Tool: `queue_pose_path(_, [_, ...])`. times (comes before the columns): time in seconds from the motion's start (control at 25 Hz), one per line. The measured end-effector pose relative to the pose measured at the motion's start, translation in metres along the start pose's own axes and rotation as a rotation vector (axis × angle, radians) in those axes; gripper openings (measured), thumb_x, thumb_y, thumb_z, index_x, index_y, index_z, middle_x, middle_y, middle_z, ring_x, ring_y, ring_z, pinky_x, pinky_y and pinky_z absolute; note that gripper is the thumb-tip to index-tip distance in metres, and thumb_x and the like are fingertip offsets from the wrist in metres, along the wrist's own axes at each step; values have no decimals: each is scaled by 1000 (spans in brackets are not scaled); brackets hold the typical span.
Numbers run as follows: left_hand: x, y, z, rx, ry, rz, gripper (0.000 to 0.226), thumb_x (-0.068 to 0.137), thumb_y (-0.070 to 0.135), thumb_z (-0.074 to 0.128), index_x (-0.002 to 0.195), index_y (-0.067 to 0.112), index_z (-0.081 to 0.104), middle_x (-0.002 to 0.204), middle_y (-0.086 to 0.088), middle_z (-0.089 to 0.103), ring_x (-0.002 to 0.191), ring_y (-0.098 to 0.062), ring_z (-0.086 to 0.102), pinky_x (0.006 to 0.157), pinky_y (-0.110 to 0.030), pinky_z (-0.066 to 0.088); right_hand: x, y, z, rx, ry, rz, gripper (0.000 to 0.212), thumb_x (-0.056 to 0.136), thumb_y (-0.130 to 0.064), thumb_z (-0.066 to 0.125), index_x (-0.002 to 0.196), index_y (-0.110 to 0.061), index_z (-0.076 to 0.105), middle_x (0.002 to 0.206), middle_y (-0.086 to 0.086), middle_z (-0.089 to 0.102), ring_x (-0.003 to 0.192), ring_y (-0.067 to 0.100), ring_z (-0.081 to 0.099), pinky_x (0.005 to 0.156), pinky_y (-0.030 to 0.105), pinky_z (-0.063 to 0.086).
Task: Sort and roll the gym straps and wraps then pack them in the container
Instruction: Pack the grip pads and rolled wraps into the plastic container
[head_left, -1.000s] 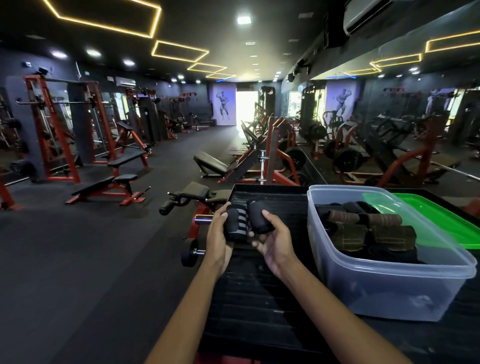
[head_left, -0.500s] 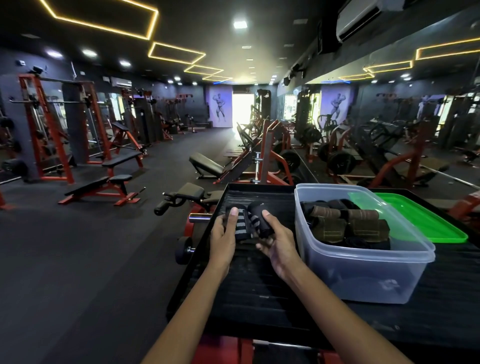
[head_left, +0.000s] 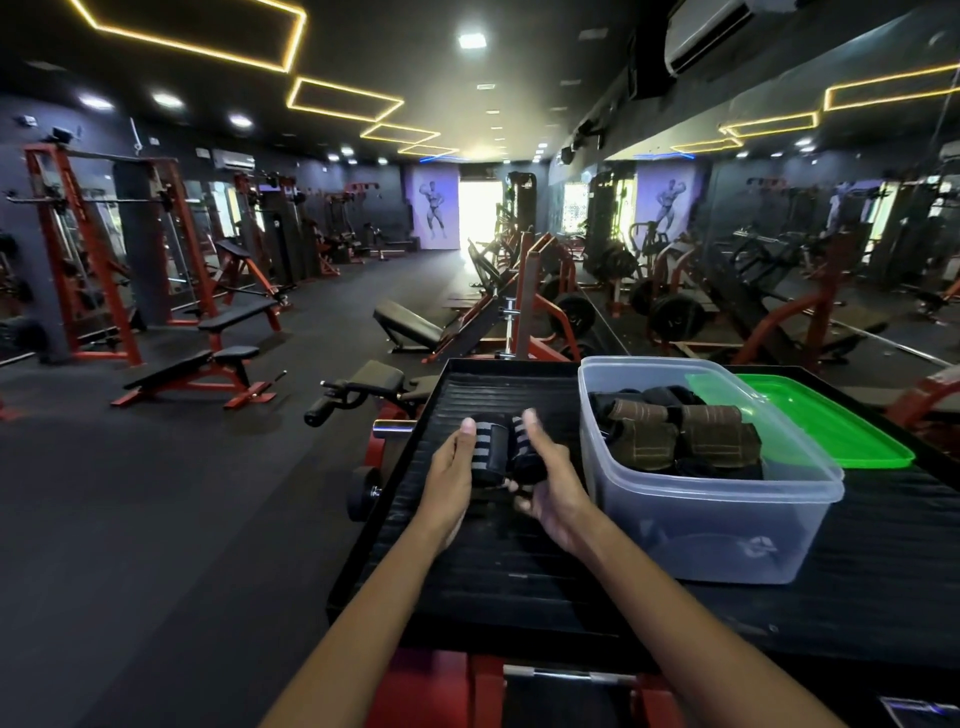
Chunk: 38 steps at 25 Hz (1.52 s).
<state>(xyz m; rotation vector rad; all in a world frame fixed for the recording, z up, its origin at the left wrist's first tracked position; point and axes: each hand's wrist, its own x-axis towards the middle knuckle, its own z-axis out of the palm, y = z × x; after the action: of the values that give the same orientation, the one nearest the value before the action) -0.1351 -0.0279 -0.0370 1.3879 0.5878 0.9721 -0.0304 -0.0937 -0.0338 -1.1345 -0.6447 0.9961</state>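
Both hands met over the black ribbed platform (head_left: 498, 561), each wrapped around a rolled wrist wrap. The left hand (head_left: 451, 480) gripped a black roll with grey stripes (head_left: 487, 453), thumb lying up its near side. The right hand (head_left: 551, 496) cupped a second dark roll (head_left: 524, 454) from below, thumb raised along its right side, and the 2 rolls touched each other between the hands. Just to the right stood the clear plastic container (head_left: 727, 525) on the same platform, its lid off, with brown rolled wraps (head_left: 680, 434) and black ones packed inside. A pale embossed mark showed low on the container's front wall, too faint to read. The green lid (head_left: 841, 436) lay flat behind the container, touching its far right side. No lettering on the wraps could be made out. Beyond the platform stretched a dark gym floor with red-framed benches (head_left: 208, 364) and racks, and 2 purple posters of a posing bodybuilder (head_left: 435, 213) hung at the far end, without legible text.
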Motion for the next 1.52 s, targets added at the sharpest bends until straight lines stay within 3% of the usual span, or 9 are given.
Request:
queue_pose_path(0.28, [2,-2,-1,32,31,55,55,89,56,44,108,8,65,108,-14,71,107,-29,65,102,-52,45,0,-7,-5,90,12,-72,20,93,-32,54,97,-16,65,83,4,68,67,15,62,52,26,47])
queue_pose_path(0.48, [3,-3,-2,13,53,78,56,88,57,46,103,7,64,105,-17,69,105,-33,64,100,-55,45,8,1,-2,148,124,-63,42,98,-34,41,125,-3,49,105,16,61,82,24,61,47,29,48])
queue_pose_path(0.6, [1,-2,0,-1,27,53,54,87,57,45,105,10,64,108,-14,70,106,-28,65,102,-51,46,5,1,1,37,76,-92,59,89,-50,59,124,-5,46,102,13,60,79,20,62,41,24,42])
queue_pose_path(0.72, [3,-2,-1,-67,12,30,55,87,54,46,113,9,63,111,-14,70,108,-28,65,99,-47,48,-1,0,2,-59,65,-147,38,87,-30,70,111,-10,48,102,11,62,87,22,64,49,27,47])
queue_pose_path(0.92, [2,1,15,-211,65,2,50,98,47,32,113,10,61,100,-8,71,85,-15,70,63,-26,56,0,-7,15,-158,181,-324,19,86,-32,69,94,-16,65,91,6,69,88,23,67,73,37,56])
queue_pose_path(1.04, [8,18,26,-278,72,72,55,88,44,58,124,3,54,111,-9,69,97,-17,69,70,-25,55,-9,-26,24,-218,209,-362,40,84,-33,72,111,-17,47,103,2,64,91,12,64,86,31,53])
queue_pose_path(1.16, [21,43,38,-265,73,119,75,68,36,77,127,4,44,101,-8,64,80,-11,68,52,-23,50,-15,-63,20,-234,170,-406,46,82,-25,74,105,-19,35,96,-2,58,90,12,62,88,37,53])
queue_pose_path(1.32, [39,68,64,-198,-34,166,62,77,30,72,118,-11,50,97,-18,61,73,-13,64,53,-24,50,-9,-123,-19,-310,63,-373,41,79,-17,76,104,-16,44,97,3,62,86,18,66,66,35,58])
queue_pose_path(1.52, [59,68,99,12,-13,186,26,87,26,68,105,8,61,86,0,72,76,-11,66,68,-29,52,-2,-177,-108,-442,23,-383,35,78,-6,77,106,-7,55,97,10,61,76,17,66,59,30,60])
